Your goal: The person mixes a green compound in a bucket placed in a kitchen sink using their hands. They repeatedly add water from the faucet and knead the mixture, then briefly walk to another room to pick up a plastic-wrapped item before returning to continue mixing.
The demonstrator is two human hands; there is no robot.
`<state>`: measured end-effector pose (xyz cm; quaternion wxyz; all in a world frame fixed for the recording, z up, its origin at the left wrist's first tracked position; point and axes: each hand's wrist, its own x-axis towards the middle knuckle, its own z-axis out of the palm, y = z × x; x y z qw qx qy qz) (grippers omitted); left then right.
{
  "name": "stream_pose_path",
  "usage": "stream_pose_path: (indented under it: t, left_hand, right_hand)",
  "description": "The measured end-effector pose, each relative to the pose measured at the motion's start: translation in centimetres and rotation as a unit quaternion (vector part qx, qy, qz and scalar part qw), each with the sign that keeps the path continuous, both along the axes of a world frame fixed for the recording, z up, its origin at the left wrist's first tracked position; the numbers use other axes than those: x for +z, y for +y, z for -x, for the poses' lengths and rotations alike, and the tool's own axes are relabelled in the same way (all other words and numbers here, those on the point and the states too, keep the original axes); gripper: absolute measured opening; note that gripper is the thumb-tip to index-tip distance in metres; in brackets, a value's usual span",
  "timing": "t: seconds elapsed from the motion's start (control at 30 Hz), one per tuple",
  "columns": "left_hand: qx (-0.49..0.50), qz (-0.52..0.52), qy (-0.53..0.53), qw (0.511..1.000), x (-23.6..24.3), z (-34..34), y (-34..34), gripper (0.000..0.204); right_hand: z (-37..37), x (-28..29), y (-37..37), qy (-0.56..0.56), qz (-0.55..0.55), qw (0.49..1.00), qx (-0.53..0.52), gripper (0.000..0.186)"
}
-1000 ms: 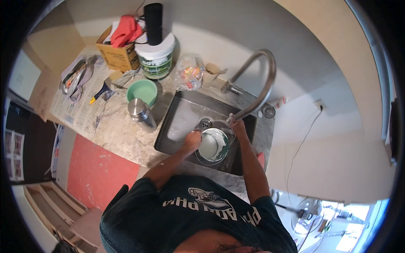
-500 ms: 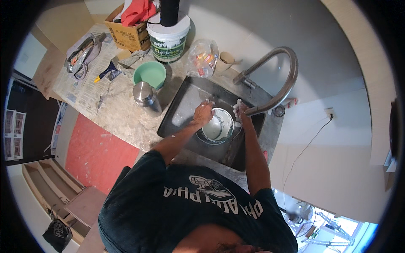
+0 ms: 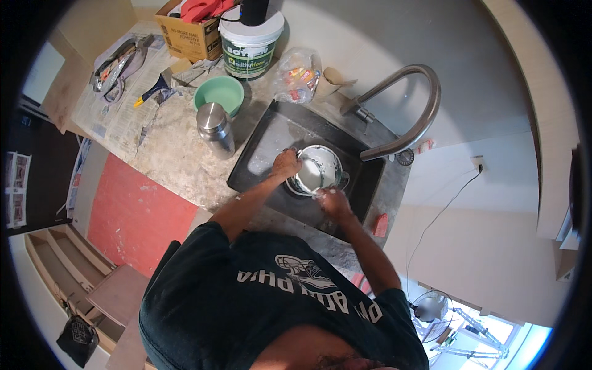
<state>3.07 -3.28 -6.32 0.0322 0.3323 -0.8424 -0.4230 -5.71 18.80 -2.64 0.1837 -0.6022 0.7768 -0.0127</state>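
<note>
A white-rimmed bucket (image 3: 333, 161) stands in the dark sink (image 3: 250, 161), its inside smeared with whitish residue. My left hand (image 3: 287, 163) is closed on the bucket's left rim. At the near right rim is my right hand (image 3: 333, 202), its fingers curled against the edge and slightly blurred. White spots mark my right fingers. Whether they also hold something small is hidden. The curved metal faucet (image 3: 431, 102) arches over the sink's right side.
Left of the sink stand a steel flask (image 3: 216, 132) and a green bowl (image 3: 227, 92). Behind them are a large lidded paint pail (image 3: 248, 52), a cardboard box (image 3: 188, 38) and a clear plastic bag (image 3: 297, 77). A putty-type brush (image 3: 154, 90) lies on newspaper. A red object (image 3: 381, 225) rests at right.
My right hand has moved from the far right of the bucket, under the faucet, to its near right rim. My left hand has come slightly nearer and left, staying at the rim.
</note>
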Motion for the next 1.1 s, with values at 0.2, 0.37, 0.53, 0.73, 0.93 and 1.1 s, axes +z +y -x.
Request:
stream_pose_path:
  t: [0.2, 0.37, 0.53, 0.73, 0.93, 1.1]
  left_hand:
    - [0.087, -0.351, 0.038, 0.932, -3.2, 0.6, -1.0, 0.045]
    - [0.096, -0.523, 0.097, 0.841, -6.9, 0.5, 2.9, 0.044]
    - [0.102, -0.582, 0.121, 0.798, -6.2, 1.4, 4.1, 0.038]
    - [-0.03, -0.366, 0.152, 0.918, -7.2, 2.9, 5.4, 0.044]
    - [0.072, -0.403, 0.185, 0.894, -14.6, 6.2, 7.6, 0.058]
    - [0.021, -0.395, 0.169, 0.903, -12.1, 5.3, 7.2, 0.069]
  right_hand:
    - [2.3, 6.9, -3.6, 0.112, 0.046, 0.974, 0.193, 0.03]
    - [2.8, 6.7, -4.5, 0.063, 0.136, 0.968, 0.2, 0.022]
    - [2.5, 7.5, -5.7, 0.032, 0.13, 0.974, 0.181, 0.024]
    - [1.8, 8.9, -8.2, 0.032, -0.019, 0.984, 0.172, 0.03]
    - [2.1, 9.1, -9.8, 0.031, -0.059, 0.98, 0.189, 0.031]
    - [2.1, 8.8, -10.1, 0.025, -0.083, 0.975, 0.204, 0.034]
